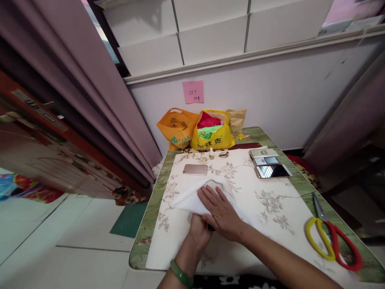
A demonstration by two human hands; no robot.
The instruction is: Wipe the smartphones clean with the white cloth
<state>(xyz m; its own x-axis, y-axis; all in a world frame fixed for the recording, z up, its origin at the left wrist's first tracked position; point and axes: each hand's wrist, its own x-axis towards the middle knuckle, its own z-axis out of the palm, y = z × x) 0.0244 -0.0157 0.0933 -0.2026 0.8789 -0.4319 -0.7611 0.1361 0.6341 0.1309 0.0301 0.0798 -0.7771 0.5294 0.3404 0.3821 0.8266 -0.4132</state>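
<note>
A white cloth (189,200) is bunched up above the near middle of the table. My right hand (221,210) lies flat on top of it, fingers stretched out and pressing the fabric. Underneath is my left hand (200,233), palm turned up and a green bangle (181,273) on its wrist. The left fingers are hidden by the cloth and the right hand. Between the two hands shows the corner of a dark object (211,227), too covered to name. Beyond the cloth, a phone (195,169) rests face down.
At the right lie a dark-screened phone (273,171), a keypad phone (267,160) and scissors (326,233) near the table edge. Toward the back are a small bottle (211,153), an orange bag (177,128), a yellow bag (213,140) and a brown pouch (236,119).
</note>
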